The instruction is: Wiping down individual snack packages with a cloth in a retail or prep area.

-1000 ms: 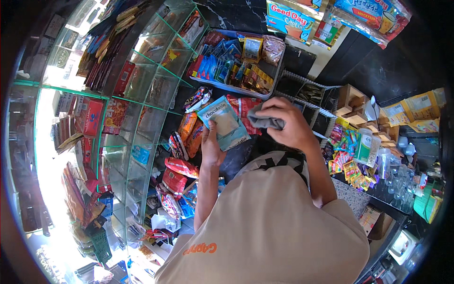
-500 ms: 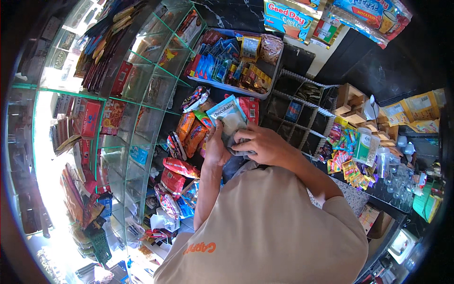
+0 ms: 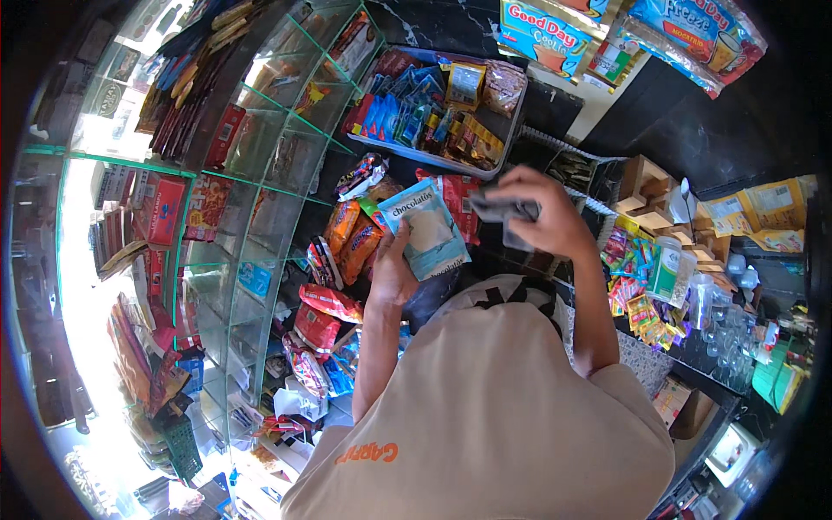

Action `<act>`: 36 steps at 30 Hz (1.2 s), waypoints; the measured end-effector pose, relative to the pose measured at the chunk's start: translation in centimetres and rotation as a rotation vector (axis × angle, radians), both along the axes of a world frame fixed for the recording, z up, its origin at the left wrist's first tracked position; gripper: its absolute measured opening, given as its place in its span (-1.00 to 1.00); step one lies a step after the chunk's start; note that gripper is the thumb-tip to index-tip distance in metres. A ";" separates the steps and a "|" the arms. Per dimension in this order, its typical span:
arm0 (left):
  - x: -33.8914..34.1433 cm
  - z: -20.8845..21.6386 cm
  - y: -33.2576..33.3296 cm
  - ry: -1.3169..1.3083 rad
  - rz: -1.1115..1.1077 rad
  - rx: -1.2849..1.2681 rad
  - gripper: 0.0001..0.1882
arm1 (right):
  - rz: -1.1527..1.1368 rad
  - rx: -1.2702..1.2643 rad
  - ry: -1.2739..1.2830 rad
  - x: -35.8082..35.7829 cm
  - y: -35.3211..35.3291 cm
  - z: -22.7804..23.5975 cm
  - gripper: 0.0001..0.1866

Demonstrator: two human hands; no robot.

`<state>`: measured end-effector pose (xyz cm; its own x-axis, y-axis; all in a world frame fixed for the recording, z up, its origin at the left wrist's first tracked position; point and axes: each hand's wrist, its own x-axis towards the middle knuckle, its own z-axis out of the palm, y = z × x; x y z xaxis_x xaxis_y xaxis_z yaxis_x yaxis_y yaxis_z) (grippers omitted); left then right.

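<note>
Fingers (image 3: 402,237) of the left hand (image 3: 392,276) grip a blue packet's (image 3: 425,232) edge, clear of gray cloth (image 3: 496,211) clutched in the right hand (image 3: 555,213).

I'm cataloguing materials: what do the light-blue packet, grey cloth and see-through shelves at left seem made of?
Light-blue packet: probably plastic film, smooth, slightly shiny; thin and printed.
Grey cloth: likely fabric, matte, bunched; blur hides any weave.
Shelves: probably glass, clear, smooth, with greenish edges.

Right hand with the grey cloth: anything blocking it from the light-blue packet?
Nothing visible. The grey cloth in the right hand is apart from the light-blue packet; the red packet in the gap appears to lie behind.
</note>
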<state>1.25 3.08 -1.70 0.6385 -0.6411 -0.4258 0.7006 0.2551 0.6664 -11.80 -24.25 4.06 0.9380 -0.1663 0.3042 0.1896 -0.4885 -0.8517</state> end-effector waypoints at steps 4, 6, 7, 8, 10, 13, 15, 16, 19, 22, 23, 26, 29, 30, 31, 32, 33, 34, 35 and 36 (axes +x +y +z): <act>-1.0 1.1 -0.9 0.016 -0.036 -0.027 -0.56 | -0.112 -0.013 -0.166 2.6 3.0 0.7 -0.38; -1.8 2.1 -1.5 -0.036 0.011 0.006 -0.57 | -0.098 0.048 -0.091 3.1 5.3 0.5 -0.32; -1.9 2.1 -1.7 -0.036 0.011 0.004 -0.57 | -0.081 0.040 -0.072 2.9 5.7 -0.6 -0.33; -1.9 2.0 -1.6 -0.028 0.024 -0.013 -0.58 | -0.056 0.035 -0.055 3.0 6.3 -0.9 -0.33; -1.5 1.7 -1.3 -0.020 0.045 -0.028 -0.58 | 0.031 -0.025 0.032 1.9 6.5 -0.8 -0.36; -0.6 1.0 -1.0 -0.003 0.100 0.013 -0.58 | 0.186 -0.081 0.180 0.3 6.6 -1.1 -0.43; -0.4 1.0 -0.7 -0.015 0.123 0.027 -0.61 | 0.288 -0.026 0.268 -0.3 6.1 -1.2 -0.51; -0.4 1.0 -0.7 -0.029 0.144 0.041 -0.63 | 0.287 -0.026 0.269 -0.5 5.5 -1.0 -0.51; -0.4 0.7 -0.5 -0.154 -0.001 -0.004 -0.66 | 0.113 0.034 0.108 -0.1 4.3 -0.3 -0.54; -1.0 1.1 -1.1 -0.198 -0.131 0.017 -0.63 | 0.003 -0.008 -0.060 1.9 3.9 1.8 -0.54; -1.4 0.9 -1.4 -0.201 -0.143 0.014 -0.63 | 0.024 -0.058 -0.088 2.6 4.1 1.4 -0.50; -1.8 -1.1 -1.4 -0.329 -0.082 -0.008 -0.60 | 0.141 -0.060 -0.053 4.2 6.5 1.6 -0.50; -1.7 -2.0 -0.9 -0.430 -0.117 0.036 -0.60 | 0.149 -0.172 0.008 4.6 7.0 0.3 -0.51; -1.9 -2.0 -0.9 -0.409 -0.099 0.038 -0.59 | 0.128 -0.220 0.001 4.6 6.9 0.0 -0.52; -2.0 -2.0 -0.8 -0.389 -0.081 0.041 -0.58 | 0.116 -0.247 0.014 4.3 6.5 -0.3 -0.52; -2.1 -1.9 -0.6 -0.369 -0.060 0.045 -0.57 | 0.129 -0.246 0.011 4.1 6.1 -0.6 -0.52; -2.2 -1.0 -0.6 -0.367 -0.054 0.048 -0.57 | 0.107 -0.277 0.041 3.8 5.6 -0.8 -0.51; -2.3 0.0 -0.6 -0.327 -0.035 0.051 -0.59 | 0.083 -0.308 0.070 3.4 5.0 -1.1 -0.51; -2.3 0.5 -0.6 -0.290 -0.014 0.054 -0.61 | 0.069 -0.281 0.113 3.1 4.4 -1.5 -0.49; -2.2 0.4 -0.3 -0.290 -0.010 0.054 -0.61 | 0.073 -0.282 0.114 2.7 3.7 -1.9 -0.49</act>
